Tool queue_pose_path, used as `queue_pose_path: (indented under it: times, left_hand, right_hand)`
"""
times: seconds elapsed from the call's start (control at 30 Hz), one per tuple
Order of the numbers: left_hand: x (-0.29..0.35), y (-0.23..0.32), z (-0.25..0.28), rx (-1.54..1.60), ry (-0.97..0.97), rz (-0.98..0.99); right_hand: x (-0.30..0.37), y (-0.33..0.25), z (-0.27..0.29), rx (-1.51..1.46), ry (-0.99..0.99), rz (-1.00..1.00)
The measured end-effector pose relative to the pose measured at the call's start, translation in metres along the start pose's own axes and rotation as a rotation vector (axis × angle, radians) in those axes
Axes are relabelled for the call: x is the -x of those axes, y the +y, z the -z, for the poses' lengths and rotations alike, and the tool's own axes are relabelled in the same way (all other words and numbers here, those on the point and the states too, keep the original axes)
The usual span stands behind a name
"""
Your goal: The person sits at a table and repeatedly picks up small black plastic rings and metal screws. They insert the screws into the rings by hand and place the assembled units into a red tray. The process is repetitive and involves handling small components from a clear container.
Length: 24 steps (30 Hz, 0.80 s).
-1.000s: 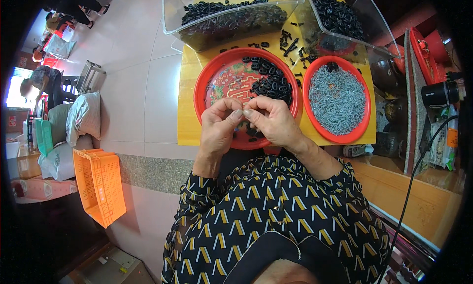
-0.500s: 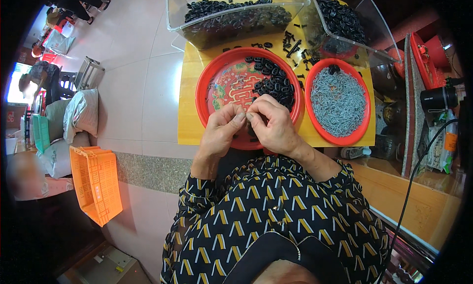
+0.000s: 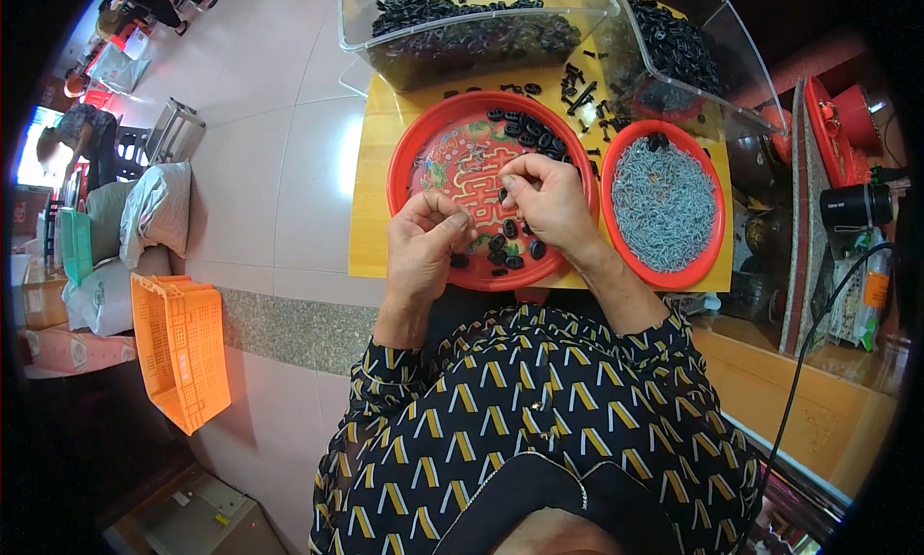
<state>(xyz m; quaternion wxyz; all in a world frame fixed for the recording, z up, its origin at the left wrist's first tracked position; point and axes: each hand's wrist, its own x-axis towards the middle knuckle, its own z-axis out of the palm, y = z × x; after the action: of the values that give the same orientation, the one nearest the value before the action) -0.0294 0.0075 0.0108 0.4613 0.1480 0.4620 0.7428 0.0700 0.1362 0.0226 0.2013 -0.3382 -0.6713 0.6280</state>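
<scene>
Both my hands are over a round red tray with a printed floor. My left hand has thumb and fingers pinched together; whatever they hold, if anything, is too small to make out. To its right, my right hand pinches a small black part at its fingertips. Black oval pieces lie along the tray's far right side, partly behind my right hand. More black oval pieces are scattered near the tray's front. Beside it, a red oval tray holds many small silver screws.
Two clear plastic bins, one at the back and another at the right, hold black pieces. Loose black bolts lie on the yellow table. An orange crate stands on the floor at left. A black cable hangs at right.
My hands, fingertips together before, have moved apart. The right hand has gone up and right with a small black part; front pieces in the tray now show.
</scene>
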Motion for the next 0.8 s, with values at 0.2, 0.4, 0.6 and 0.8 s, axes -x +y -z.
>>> queue_pose_path:
  times: [0.2,0.4,0.6,0.8]
  left_hand:
    - [0.004,-0.007,-0.015,-0.007,-0.017,-0.005]
    - [0.007,-0.016,-0.024,-0.036,-0.088,-0.066]
    - [0.009,-0.019,-0.025,-0.022,-0.066,-0.077]
    - [0.009,-0.021,-0.024,0.006,-0.107,-0.073]
  right_hand:
    - [0.028,-0.003,0.014,-0.312,-0.128,-0.046]
    - [0.048,-0.010,0.017,-0.464,-0.247,-0.152]
    - [0.052,0.001,0.014,-0.419,-0.203,-0.121]
    - [0.056,-0.005,0.016,-0.342,-0.120,-0.098]
